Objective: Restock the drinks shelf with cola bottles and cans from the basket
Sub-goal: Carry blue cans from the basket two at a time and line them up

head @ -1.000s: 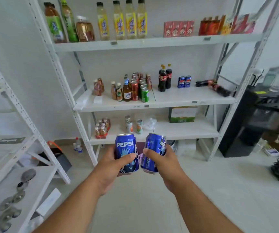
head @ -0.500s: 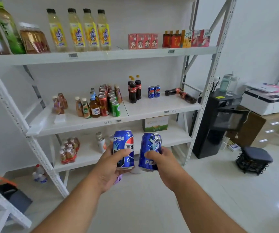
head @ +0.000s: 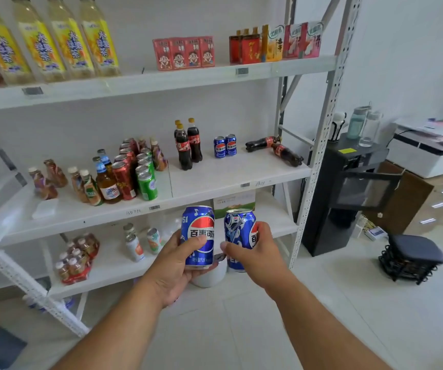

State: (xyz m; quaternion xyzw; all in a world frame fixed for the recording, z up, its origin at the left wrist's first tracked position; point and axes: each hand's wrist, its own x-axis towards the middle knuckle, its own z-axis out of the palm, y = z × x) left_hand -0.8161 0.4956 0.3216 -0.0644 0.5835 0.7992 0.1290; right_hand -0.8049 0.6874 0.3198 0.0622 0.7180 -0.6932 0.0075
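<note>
**Two blue cans held up before the drinks shelf**

Nearest, two bare forearms reach forward over glossy pale floor tiles. The left hand curls round a smooth blue cola can – a metal cylinder with a red, white and blue roundel – thumb across its front, fingers behind. The right hand wraps a second blue can, printed with a robot-like figure, from its right side. Both cans stand upright, just beside each other and apart, held in front of the white middle shelf.

On that flat, matt board stand three dark plastic cola bottles with yellow caps, then two small blue cans side by side, then two more cola bottles lying down near the perforated steel upright. Further left – a cluster of red and green cans and small glass bottles.
</note>
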